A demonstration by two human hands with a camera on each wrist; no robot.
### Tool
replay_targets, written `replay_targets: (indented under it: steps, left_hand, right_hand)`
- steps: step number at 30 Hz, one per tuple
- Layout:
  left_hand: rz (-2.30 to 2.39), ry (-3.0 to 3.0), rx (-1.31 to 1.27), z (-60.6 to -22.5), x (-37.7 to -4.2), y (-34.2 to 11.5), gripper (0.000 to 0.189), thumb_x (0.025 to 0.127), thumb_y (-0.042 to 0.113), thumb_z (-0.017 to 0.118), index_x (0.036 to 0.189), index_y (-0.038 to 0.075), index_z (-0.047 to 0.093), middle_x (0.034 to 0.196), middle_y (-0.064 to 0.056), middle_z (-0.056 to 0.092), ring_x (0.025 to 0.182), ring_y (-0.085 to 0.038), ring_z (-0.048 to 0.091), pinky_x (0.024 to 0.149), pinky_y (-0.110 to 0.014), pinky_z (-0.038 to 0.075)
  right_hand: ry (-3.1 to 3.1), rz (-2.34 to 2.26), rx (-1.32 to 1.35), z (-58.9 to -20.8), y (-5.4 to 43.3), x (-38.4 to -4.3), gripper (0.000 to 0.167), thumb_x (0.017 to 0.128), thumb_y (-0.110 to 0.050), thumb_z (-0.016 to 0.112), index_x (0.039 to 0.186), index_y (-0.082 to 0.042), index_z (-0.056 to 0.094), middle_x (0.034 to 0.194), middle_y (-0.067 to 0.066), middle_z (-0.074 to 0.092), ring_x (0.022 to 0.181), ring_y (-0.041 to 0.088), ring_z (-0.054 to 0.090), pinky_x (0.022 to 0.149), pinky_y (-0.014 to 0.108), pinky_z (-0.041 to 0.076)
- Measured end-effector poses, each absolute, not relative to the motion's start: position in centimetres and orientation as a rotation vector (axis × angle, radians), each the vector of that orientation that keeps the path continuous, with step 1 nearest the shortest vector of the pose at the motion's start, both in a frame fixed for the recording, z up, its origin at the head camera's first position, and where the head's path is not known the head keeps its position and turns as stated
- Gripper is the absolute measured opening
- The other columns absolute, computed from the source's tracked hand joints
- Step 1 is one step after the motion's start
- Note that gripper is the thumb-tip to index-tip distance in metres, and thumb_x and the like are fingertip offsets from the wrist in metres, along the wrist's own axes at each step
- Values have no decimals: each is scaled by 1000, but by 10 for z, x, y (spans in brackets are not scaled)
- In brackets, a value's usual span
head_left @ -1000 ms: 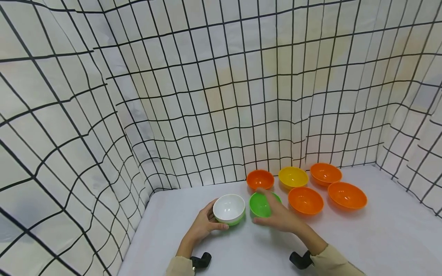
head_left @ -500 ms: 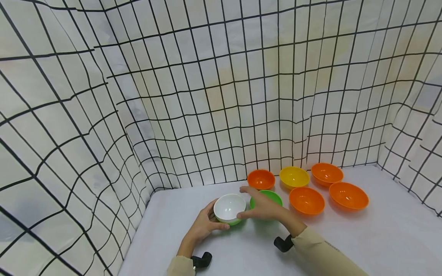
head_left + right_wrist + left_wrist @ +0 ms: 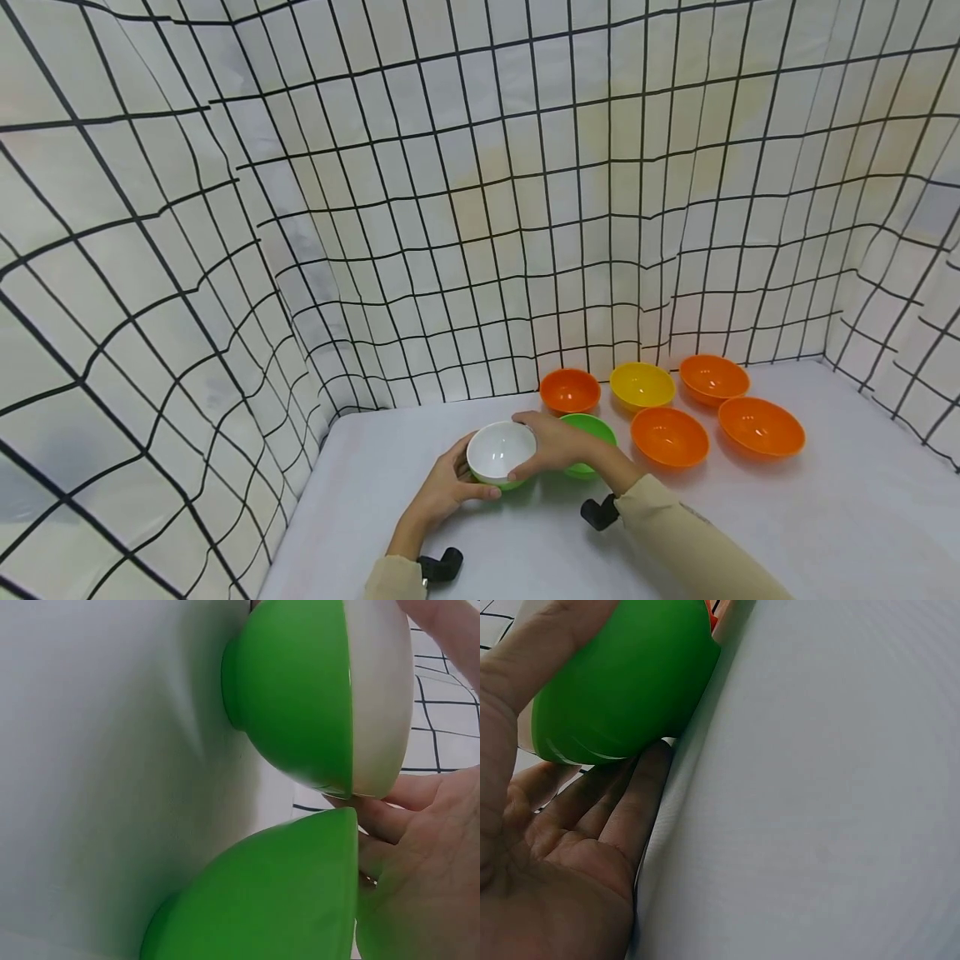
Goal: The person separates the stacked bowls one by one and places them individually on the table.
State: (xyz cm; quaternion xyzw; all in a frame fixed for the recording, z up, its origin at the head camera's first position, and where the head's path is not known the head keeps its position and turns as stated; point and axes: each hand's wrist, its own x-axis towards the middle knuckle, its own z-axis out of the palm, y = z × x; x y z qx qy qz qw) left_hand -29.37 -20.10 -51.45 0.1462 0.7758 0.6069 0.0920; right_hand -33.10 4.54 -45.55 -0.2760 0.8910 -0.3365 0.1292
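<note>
A white bowl (image 3: pixel 500 448) sits nested in a green bowl (image 3: pixel 630 686), its white wall standing above the green rim in the right wrist view. My left hand (image 3: pixel 440 493) holds the green bowl from the left, thumb at the near side and fingers behind. From the right, my right hand (image 3: pixel 555 444) grips the white bowl near its rim, with thumb in front and fingers at the back. Under the right hand and wrist stands a second green bowl (image 3: pixel 270 892), partly hidden in the head view.
Behind and to the right stand an orange-red bowl (image 3: pixel 569 392), a yellow bowl (image 3: pixel 642 386) and several orange bowls, among them a near one (image 3: pixel 669 437). The white table (image 3: pixel 525 550) meets a grid-patterned cloth wall (image 3: pixel 450 250) at the back and sides.
My right hand has moved left from over the second green bowl to the white bowl and taken hold of it. My left hand has kept its grip, and the bowls stand where they were.
</note>
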Motion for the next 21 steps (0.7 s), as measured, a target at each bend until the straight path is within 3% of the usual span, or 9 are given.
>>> replay_targets:
  steps: [21]
  left_hand:
    - [1812, 2293, 423, -515, -293, -201, 106, 71, 14, 94, 159, 14, 35, 160, -11, 44, 150, -36, 40, 121, -44, 43]
  right_hand:
    - [2540, -963, -854, -457, 42, -339, 104, 69, -47, 92, 150, -5, 43, 140, 7, 58, 117, 21, 56, 103, 47, 56]
